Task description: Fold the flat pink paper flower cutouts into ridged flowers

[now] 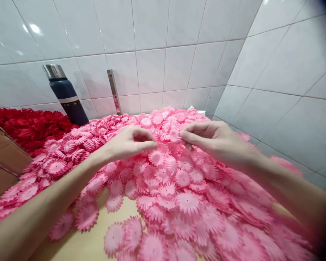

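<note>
Glossy tiles (149, 70), matt cloth-like petal discs (189, 202), shiny metal bottle cap (54, 72)

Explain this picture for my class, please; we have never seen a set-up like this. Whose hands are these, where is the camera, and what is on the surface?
There is no machine here: a person works with two bare hands. The single picture comes from a camera worn on that person's head, looking forward and down, so the left hand and right hand reach in from below. Pink fringed discs are heaped over a pale surface. A red pile lies at the left, near a dark bottle; a tiled wall stands behind. A pale pink disc shows at the right hand's fingertips, perhaps pinched; I cannot be sure. Nothing is clearly visible in the left hand.
</note>
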`<state>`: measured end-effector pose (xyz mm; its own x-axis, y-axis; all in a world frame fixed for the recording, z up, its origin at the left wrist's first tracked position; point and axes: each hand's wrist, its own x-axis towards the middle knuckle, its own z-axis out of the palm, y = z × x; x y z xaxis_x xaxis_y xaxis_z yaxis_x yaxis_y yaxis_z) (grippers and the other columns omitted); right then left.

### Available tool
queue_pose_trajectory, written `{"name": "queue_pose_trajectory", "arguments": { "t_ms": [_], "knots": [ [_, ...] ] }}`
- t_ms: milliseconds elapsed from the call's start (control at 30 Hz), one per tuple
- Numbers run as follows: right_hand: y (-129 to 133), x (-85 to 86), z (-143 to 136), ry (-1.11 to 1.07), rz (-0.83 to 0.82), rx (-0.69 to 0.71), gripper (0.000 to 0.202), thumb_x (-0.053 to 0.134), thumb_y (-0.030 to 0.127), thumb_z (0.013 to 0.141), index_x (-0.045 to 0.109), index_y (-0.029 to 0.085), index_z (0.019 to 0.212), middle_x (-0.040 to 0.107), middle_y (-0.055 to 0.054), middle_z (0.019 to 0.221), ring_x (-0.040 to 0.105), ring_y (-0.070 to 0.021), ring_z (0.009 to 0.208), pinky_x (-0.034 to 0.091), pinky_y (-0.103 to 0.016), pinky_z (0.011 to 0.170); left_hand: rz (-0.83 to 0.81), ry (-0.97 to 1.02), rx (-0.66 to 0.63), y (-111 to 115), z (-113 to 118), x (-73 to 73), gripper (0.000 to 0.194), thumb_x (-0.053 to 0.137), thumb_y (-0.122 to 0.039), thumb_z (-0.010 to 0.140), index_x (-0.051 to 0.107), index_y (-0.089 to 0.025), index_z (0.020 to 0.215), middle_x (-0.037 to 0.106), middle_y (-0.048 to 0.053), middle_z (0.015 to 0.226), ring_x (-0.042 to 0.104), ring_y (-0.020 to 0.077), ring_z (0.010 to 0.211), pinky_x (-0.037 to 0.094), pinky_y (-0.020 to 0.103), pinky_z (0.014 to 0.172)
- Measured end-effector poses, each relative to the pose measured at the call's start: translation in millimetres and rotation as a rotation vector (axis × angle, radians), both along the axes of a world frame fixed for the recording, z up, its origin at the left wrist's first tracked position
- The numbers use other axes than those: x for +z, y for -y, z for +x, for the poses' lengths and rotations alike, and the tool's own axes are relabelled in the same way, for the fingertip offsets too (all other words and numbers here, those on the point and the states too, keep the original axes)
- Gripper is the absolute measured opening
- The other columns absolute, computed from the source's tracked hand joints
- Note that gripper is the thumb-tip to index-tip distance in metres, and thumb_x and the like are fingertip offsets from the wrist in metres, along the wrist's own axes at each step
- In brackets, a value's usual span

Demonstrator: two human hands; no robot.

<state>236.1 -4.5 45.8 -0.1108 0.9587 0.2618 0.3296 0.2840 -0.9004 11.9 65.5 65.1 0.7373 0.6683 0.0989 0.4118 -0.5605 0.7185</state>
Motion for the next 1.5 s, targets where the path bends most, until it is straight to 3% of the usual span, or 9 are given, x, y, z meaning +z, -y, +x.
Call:
{"name": "queue_pose_trajectory", "arguments": {
  "t_ms": [100, 233, 700, 967, 1133, 1233, 1333, 1500],
  "knots": [
    [5.9, 1.1, -11.1, 0.026, -0.080, 0.070, 0.028, 0.064, 0.044, 0.078, 0.064, 0.018, 0.069, 0.057, -0.001, 0.064, 0.050, -0.0114, 0.058, 0.041, -0.025, 0.054, 0.007, 0.075, -0.059, 9.6, 8.6, 0.0, 0.027, 0.060, -0.040, 0.080, 0.067, -0.014, 0.079, 0.064, 0.003, 0.073, 0.056, 0.0120, 0.067, 0.044, 0.023, 0.061],
    [6.9, -2.0, -13.9, 0.017, -0.113, 0.134, 0.025, 0.064, 0.042, 0.078, 0.067, 0.018, 0.073, 0.060, -0.001, 0.067, 0.051, -0.0109, 0.059, 0.041, -0.025, 0.053, -0.017, 0.063, -0.113, 16.6, 14.9, -3.5, 0.026, 0.061, -0.039, 0.081, 0.067, -0.013, 0.083, 0.066, 0.003, 0.075, 0.056, 0.0116, 0.068, 0.044, 0.022, 0.061],
    [5.4, -3.8, -12.4, 0.001, -0.146, 0.161, 0.021, 0.064, 0.038, 0.080, 0.064, 0.018, 0.073, 0.056, 0.001, 0.066, 0.048, -0.0097, 0.058, 0.039, -0.024, 0.052, -0.188, 0.089, -0.151, 7.3, 7.8, -7.3, 0.022, 0.063, -0.033, 0.080, 0.069, -0.013, 0.087, 0.066, 0.004, 0.076, 0.057, 0.0108, 0.067, 0.046, 0.022, 0.061],
    [-11.1, -8.3, 15.5, -0.109, 0.012, 0.014, 0.027, 0.062, 0.040, 0.082, 0.059, 0.017, 0.068, 0.052, -0.001, 0.066, 0.046, -0.0103, 0.060, 0.038, -0.026, 0.056, -0.205, 0.027, -0.145, 4.4, 3.4, -0.1, 0.015, 0.061, -0.028, 0.080, 0.066, -0.014, 0.079, 0.064, 0.002, 0.074, 0.058, 0.0107, 0.068, 0.046, 0.022, 0.064],
    [-15.6, -8.6, 25.0, -0.187, 0.089, -0.103, 0.024, 0.065, 0.039, 0.081, 0.063, 0.017, 0.071, 0.054, -0.002, 0.067, 0.048, -0.0114, 0.062, 0.040, -0.028, 0.059, -0.088, -0.151, -0.128, -1.4, -3.7, 0.9, 0.012, 0.060, -0.022, 0.076, 0.068, -0.014, 0.077, 0.065, 0.002, 0.071, 0.056, 0.0113, 0.063, 0.042, 0.022, 0.056],
    [-7.4, -5.3, 11.5, -0.067, 0.026, -0.001, 0.023, 0.065, 0.038, 0.080, 0.064, 0.017, 0.070, 0.055, -0.001, 0.066, 0.050, -0.0110, 0.062, 0.040, -0.027, 0.059, -0.024, -0.162, -0.114, 0.3, -2.9, 2.9, 0.016, 0.058, -0.022, 0.077, 0.071, -0.015, 0.083, 0.069, 0.003, 0.077, 0.058, 0.0127, 0.067, 0.043, 0.022, 0.058],
    [2.5, -2.7, -7.0, -0.021, -0.080, 0.104, 0.022, 0.065, 0.037, 0.079, 0.063, 0.018, 0.070, 0.056, 0.000, 0.066, 0.049, -0.0103, 0.060, 0.039, -0.025, 0.056, 0.013, -0.068, -0.080, 6.6, 2.5, 2.9, 0.022, 0.060, -0.033, 0.080, 0.071, -0.014, 0.084, 0.068, 0.003, 0.076, 0.057, 0.0125, 0.067, 0.043, 0.022, 0.058],
    [8.6, -2.9, -20.5, -0.022, -0.131, 0.162, 0.021, 0.062, 0.036, 0.081, 0.064, 0.017, 0.070, 0.054, 0.001, 0.064, 0.045, -0.0092, 0.057, 0.036, -0.023, 0.051, 0.000, 0.040, -0.103, 14.3, 10.5, -4.0, 0.030, 0.062, -0.041, 0.080, 0.070, -0.012, 0.081, 0.065, 0.003, 0.070, 0.053, 0.0108, 0.062, 0.040, 0.022, 0.055]
  ]
}}
